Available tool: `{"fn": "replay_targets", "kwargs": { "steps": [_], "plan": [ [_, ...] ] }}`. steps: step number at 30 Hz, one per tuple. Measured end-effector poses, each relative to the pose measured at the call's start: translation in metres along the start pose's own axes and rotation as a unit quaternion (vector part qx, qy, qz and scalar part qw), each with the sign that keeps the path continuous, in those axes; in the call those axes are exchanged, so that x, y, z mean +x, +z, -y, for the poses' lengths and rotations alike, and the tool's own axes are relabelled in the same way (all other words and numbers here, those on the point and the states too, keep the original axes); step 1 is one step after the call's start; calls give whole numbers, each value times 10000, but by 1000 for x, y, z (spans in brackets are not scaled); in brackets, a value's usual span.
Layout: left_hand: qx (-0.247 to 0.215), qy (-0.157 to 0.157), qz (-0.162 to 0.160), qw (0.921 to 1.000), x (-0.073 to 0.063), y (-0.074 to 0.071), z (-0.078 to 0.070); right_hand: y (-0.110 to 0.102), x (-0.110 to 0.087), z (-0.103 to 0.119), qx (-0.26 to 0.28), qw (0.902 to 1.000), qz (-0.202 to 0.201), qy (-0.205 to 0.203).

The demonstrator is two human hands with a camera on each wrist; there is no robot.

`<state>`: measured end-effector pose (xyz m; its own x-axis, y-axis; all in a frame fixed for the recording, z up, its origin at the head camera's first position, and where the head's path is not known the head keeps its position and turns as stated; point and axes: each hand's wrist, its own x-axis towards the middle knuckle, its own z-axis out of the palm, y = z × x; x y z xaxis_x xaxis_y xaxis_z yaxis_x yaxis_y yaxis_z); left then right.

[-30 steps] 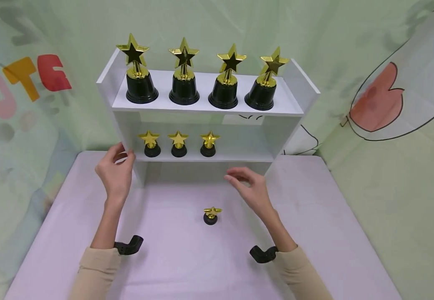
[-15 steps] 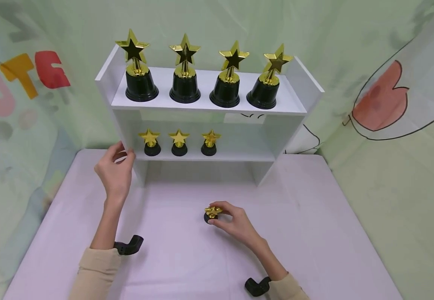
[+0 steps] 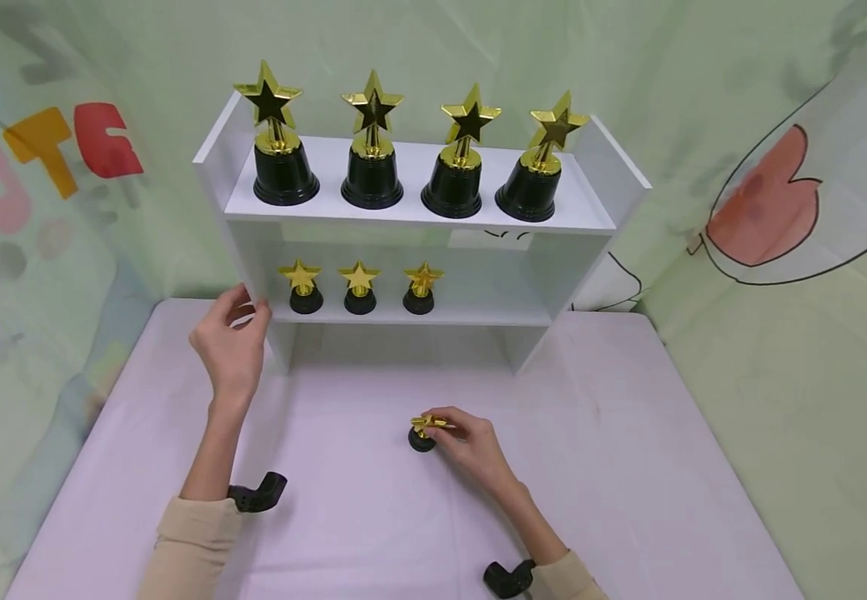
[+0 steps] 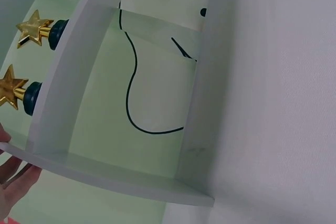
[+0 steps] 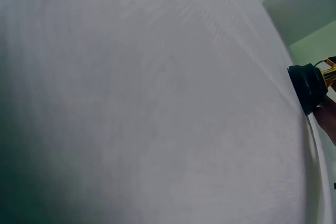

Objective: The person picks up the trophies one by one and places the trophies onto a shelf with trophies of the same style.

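Note:
A small gold star trophy with a black round base point(image 3: 422, 440) stands on the table in front of the shelf. My right hand point(image 3: 474, 450) pinches its star between thumb and fingers. At the right edge of the right wrist view, the trophy's black base point(image 5: 306, 88) is against the cloth, and the fingers are mostly cut off. My left hand point(image 3: 233, 350) grips the left side panel of the white shelf point(image 3: 403, 320). In the left wrist view, fingers point(image 4: 23, 182) lie on the panel's outer side and the thumb is partly cut off.
Three small star trophies, one being the rightmost point(image 3: 419, 289), stand on the shelf's middle board. Several larger star trophies, such as the leftmost point(image 3: 285, 171), line the top board. A pale cloth covers the table point(image 3: 628, 433). Printed curtains point(image 3: 794, 350) hang around it.
My right hand has come down from beside the shelf to the small trophy on the table and now pinches its star. The left hand has stayed on the shelf's side panel.

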<state>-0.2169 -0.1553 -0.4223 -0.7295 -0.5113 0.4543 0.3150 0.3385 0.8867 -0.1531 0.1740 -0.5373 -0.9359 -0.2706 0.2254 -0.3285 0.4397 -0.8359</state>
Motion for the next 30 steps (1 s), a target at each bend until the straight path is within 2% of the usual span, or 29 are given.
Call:
{"fn": "replay_targets", "kwargs": {
  "steps": [7,12,15,20,26,30],
  "plan": [
    [-53,25,-9,10000,-1,-1,-1,-4,-1,1,-63,9997,-188,-172],
    [-54,21,9,10000,0,0,1,-13,0,6,-177,9983,-349,-433],
    [-42,11,17,10000,0,0,2,-21,1,12,-242,9980,-373,-455],
    [-7,30,30,10000,0,-1,4,-37,6,24,-296,9965,-549,-563],
    [29,74,13,10000,-1,0,3,-61,17,40,-381,9900,-948,-975],
    [39,77,1,10000,-2,2,4,-78,27,51,-446,9876,-1039,-1092]
  ]
}}
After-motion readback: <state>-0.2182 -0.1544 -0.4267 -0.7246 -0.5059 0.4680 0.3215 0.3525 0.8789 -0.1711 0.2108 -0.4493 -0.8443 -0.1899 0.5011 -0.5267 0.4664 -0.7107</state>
